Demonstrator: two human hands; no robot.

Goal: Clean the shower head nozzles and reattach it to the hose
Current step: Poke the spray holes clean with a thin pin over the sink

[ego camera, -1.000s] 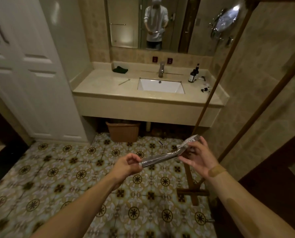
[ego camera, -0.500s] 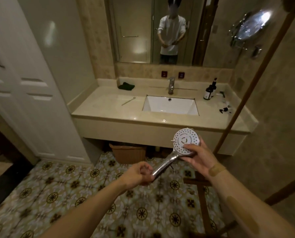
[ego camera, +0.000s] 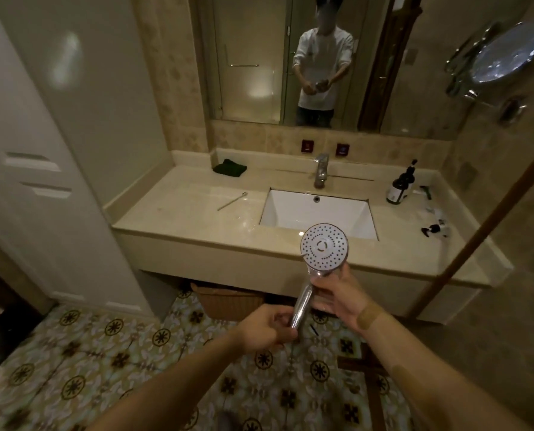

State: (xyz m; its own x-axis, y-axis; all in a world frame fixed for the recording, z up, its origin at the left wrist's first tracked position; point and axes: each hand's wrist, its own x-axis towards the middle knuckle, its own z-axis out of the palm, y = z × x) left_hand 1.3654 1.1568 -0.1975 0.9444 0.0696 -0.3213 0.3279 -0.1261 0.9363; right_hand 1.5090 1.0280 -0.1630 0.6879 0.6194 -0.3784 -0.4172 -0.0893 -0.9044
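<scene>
— Where's the shower head (ego camera: 324, 246)?
— Held upright before the vanity counter (ego camera: 197, 225), nozzle face toward us. Left hand (ego camera: 267, 329) curls round the handle's end; right hand (ego camera: 337, 295) grips the neck.
— Nozzles clean?
— Too dim and small to tell.

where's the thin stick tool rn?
Head view: the thin stick tool lies on the countertop, left of the sink basin, in front of the dark cloth.

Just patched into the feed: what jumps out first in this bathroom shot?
The chrome shower head stands out mid-frame, its white nozzle face turned to the camera, no hose on it. The left hand grips the handle's end, and the right hand holds its neck. Behind are the white sink and a thin brush on the counter to its left.
</scene>
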